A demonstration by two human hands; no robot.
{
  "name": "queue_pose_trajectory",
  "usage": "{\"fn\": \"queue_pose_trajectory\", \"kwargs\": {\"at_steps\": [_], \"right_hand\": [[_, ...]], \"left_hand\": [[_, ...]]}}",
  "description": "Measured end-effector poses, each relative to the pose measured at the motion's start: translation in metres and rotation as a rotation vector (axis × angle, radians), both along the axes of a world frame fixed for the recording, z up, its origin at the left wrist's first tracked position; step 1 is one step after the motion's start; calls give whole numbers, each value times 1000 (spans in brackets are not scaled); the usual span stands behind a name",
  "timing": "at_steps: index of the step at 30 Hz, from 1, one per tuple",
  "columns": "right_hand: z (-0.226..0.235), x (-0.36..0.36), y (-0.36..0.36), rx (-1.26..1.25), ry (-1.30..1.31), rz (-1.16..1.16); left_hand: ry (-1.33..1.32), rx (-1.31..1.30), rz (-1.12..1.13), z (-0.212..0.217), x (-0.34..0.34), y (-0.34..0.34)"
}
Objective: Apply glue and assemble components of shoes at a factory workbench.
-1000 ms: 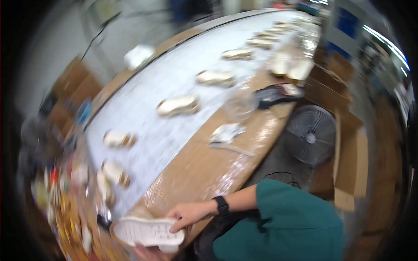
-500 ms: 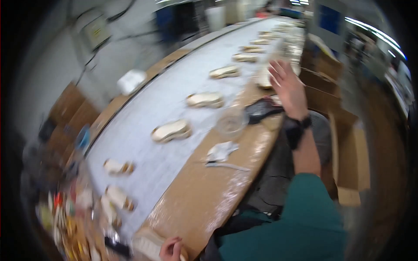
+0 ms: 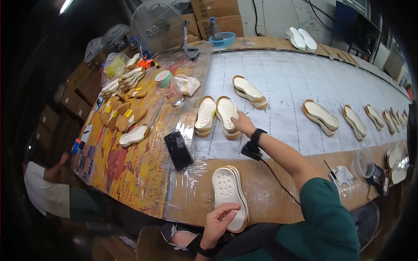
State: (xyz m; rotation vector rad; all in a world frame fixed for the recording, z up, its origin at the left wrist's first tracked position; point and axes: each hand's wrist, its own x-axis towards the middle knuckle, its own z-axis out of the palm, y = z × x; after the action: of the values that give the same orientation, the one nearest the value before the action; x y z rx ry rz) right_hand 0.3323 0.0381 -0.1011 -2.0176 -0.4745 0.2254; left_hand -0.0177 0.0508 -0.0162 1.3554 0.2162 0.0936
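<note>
Two white shoe soles with tan edges stand side by side on the white belt. My right hand (image 3: 244,125) reaches across to the right-hand sole (image 3: 227,115), its fingers closed on that sole's edge. The other sole (image 3: 205,114) stands just left of it. A stacked pair of soles (image 3: 249,90) lies farther back. Close to my body, a stack of white soles (image 3: 226,185) lies on the cardboard-covered ledge. My left hand (image 3: 217,221) is over the stack's near end, fingers curved and thumb apart, with nothing visible in it.
More soles (image 3: 321,116) line the belt (image 3: 278,130) to the right. A black phone (image 3: 178,149), a jar (image 3: 164,80) and soles (image 3: 130,117) lie on the left table. A fan (image 3: 159,28) stands behind. Another person (image 3: 48,187) is at far left. A plastic cup (image 3: 362,163) stands right.
The view has swung left toward the belt's end. My right hand, earlier raised with fingers spread over the ledge, is now on a sole. My left hand remains by the near soles.
</note>
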Motion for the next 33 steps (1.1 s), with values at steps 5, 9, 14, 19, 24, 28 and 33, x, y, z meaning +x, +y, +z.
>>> {"fn": "queue_pose_trajectory", "kwargs": {"at_steps": [5, 9, 14, 19, 24, 28, 33], "right_hand": [[-40, 34, 9, 119, -56, -173], [45, -77, -72, 574, 571, 294], [109, -215, -165, 544, 588, 524], [146, -213, -169, 69, 95, 591], [149, -201, -172, 231, 125, 719], [137, -202, -174, 373, 494, 744], [137, -210, -176, 364, 551, 707]], "left_hand": [[48, -3, 37, -6, 7, 12], [-15, -22, 116, -10, 10, 21], [-259, 17, 379, 6, 42, -1], [-167, 15, 129, 31, 21, -29], [-132, 288, 36, 45, -1, -14], [-82, 283, -30, 46, -10, -17], [-183, 295, 92, 46, -15, -32]]}}
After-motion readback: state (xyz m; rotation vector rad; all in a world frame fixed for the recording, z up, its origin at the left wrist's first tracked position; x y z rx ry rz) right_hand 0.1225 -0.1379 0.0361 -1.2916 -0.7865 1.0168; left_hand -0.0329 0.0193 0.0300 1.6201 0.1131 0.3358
